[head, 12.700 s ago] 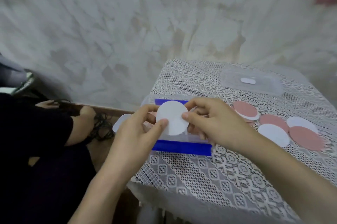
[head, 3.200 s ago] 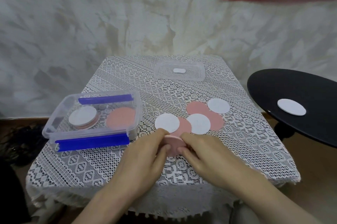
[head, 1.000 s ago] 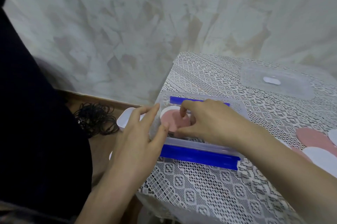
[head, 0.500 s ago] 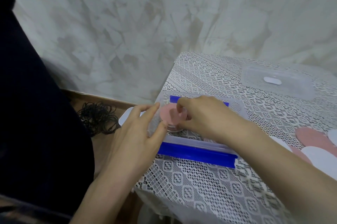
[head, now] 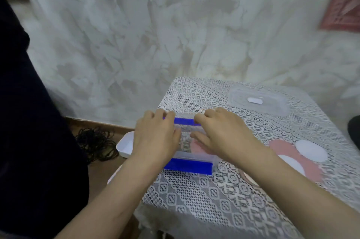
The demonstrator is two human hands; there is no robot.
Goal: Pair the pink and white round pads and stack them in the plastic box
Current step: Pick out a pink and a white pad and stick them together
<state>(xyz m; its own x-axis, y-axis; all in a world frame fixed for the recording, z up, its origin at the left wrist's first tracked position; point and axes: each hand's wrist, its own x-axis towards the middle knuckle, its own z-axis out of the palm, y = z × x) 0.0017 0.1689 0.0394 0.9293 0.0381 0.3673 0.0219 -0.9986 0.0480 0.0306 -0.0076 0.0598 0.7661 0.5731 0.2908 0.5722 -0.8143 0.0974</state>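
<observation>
The clear plastic box [head: 194,156] with blue clips stands at the table's left edge. Both hands lie over it. My left hand [head: 153,137] covers its left half, fingers hooked over the far blue clip [head: 187,121]. My right hand [head: 220,135] covers the right half, fingers curled at the far rim and thumb reaching inside. Part of a pink pad [head: 195,148] shows in the box below that thumb; the other contents are hidden. To the right, loose pink pads [head: 280,146] and white pads [head: 310,150] lie overlapping on the lace cloth.
The box's clear lid [head: 257,100] lies at the back of the table. A white tray [head: 126,144] and black cables [head: 97,143] are on the floor to the left. A person in dark clothing [head: 29,122] fills the left edge. A black round table [head: 355,131] is at the far right.
My right hand has let go of the pink pad it held over the box. Both hands now spread over the box with fingers at its far rim. The view has shifted right.
</observation>
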